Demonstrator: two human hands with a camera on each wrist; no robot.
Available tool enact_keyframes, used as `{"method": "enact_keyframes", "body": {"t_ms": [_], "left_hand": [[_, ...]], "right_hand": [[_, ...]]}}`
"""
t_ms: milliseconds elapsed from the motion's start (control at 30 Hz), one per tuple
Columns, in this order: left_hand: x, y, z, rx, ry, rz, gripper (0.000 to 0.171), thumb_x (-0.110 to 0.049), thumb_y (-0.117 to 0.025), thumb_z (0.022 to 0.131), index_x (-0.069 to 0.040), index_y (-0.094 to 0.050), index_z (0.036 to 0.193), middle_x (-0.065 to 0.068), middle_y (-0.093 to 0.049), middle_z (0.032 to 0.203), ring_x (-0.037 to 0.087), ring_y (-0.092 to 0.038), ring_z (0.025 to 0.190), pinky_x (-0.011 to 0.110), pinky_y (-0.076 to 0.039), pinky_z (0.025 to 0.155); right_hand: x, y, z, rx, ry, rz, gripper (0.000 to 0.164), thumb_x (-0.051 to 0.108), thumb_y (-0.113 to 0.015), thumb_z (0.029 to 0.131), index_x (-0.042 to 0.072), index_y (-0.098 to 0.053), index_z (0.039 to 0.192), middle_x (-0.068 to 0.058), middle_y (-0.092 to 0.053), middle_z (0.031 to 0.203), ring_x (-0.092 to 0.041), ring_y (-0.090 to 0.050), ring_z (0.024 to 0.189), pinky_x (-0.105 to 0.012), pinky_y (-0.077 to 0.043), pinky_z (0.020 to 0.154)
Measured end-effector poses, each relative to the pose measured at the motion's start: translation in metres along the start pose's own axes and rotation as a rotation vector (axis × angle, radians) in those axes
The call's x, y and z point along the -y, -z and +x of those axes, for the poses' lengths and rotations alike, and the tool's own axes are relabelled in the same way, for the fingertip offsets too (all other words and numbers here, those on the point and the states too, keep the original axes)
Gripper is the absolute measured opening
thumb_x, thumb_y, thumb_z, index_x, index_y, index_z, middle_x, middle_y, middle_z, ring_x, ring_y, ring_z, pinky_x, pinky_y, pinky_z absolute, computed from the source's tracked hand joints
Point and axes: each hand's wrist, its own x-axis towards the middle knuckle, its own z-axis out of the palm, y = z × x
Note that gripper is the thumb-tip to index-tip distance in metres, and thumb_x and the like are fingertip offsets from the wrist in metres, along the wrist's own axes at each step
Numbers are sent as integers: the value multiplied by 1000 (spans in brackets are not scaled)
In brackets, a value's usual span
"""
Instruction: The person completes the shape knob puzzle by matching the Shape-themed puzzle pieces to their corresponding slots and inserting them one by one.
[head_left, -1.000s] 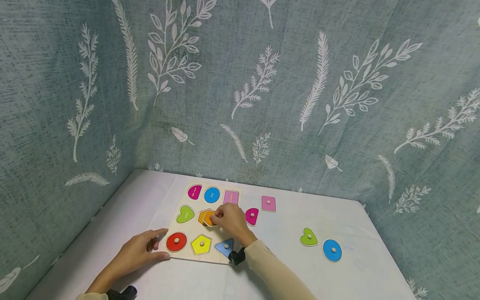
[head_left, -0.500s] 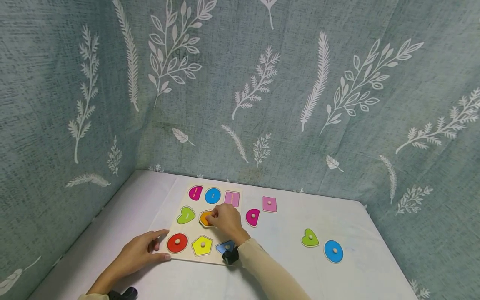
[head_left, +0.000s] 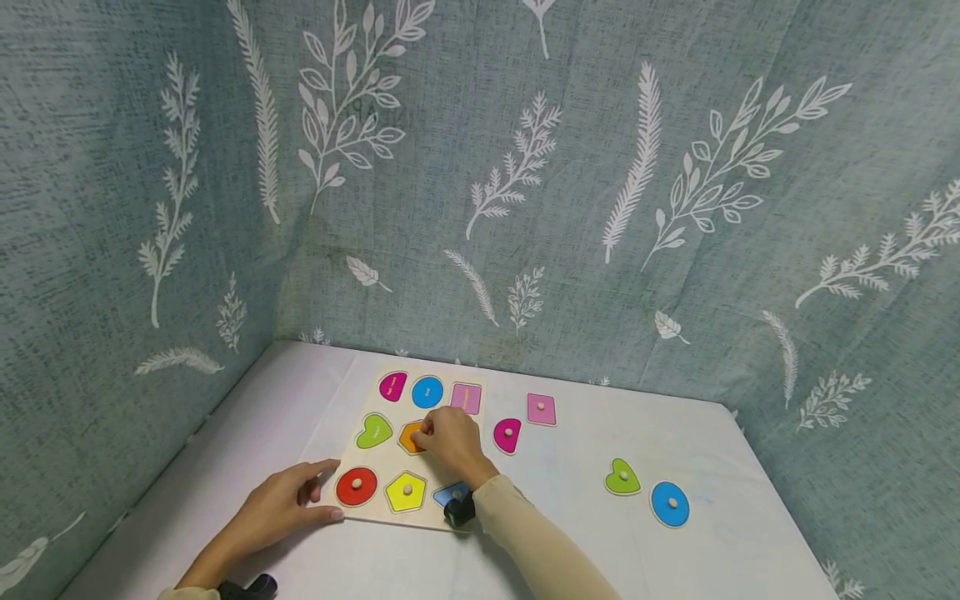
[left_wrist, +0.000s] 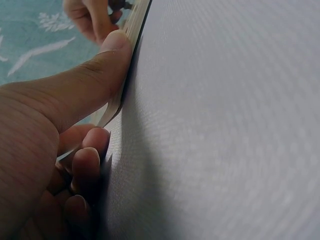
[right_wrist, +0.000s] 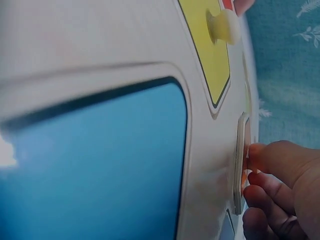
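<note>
My right hand (head_left: pixel 455 439) pinches the orange hexagon puzzle piece (head_left: pixel 408 436) at the middle of the wooden shape board (head_left: pixel 379 458). In the right wrist view the edge of the hexagon piece (right_wrist: pixel 239 167) stands proud of the board, with the fingertips at its face. My left hand (head_left: pixel 279 502) holds the board's near left corner, thumb (left_wrist: pixel 112 55) along the front edge and index finger at the left side. Knobbed red (head_left: pixel 356 486), yellow pentagon (head_left: pixel 406 492) and blue triangle (head_left: pixel 447 494) pieces sit in the near row. The triangle is partly behind the right wrist's camera.
Loose knobbed pieces lie right of the board: a pink square (head_left: pixel 542 409), a magenta half-round (head_left: pixel 507 436), a green heart (head_left: pixel 622 477) and a blue circle (head_left: pixel 670 504). They rest on a white-covered table (head_left: pixel 570 500) before a patterned grey-green curtain (head_left: pixel 570 333).
My right hand has moved slightly left and lowered the orange hexagon from beside its matching printed outline to over it. The left hand has stayed at the board's corner.
</note>
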Motion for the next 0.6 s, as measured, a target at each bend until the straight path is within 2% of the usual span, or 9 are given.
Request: {"method": "enact_keyframes", "body": {"t_ms": [267, 400, 600], "left_hand": [[-1, -1, 0, 4, 4, -11, 88, -40, -97, 65, 0, -64, 136, -1, -50, 79, 16, -47, 71, 26, -40, 59], [-1, 0, 0, 5, -15, -1, 87, -40, -96, 67, 1, -63, 136, -1, -49, 80, 15, -47, 73, 27, -38, 60], [0, 1, 0, 7, -19, 7, 87, -41, -96, 67, 0, -63, 137, -1, -49, 80, 14, -47, 74, 26, -38, 61]], "right_hand": [[1, -1, 0, 8, -3, -25, 27, 31, -82, 89, 18, -71, 69, 11, -51, 60, -6, -45, 60, -21, -38, 54], [1, -2, 0, 5, 2, -37, 24, 31, -82, 89, 16, -73, 72, 11, -53, 63, -6, -47, 62, -22, -40, 56], [-2, 1, 0, 22, 21, 38, 17, 29, -81, 91, 14, -79, 84, 11, -58, 68, -6, -48, 65, -20, -42, 59]]}}
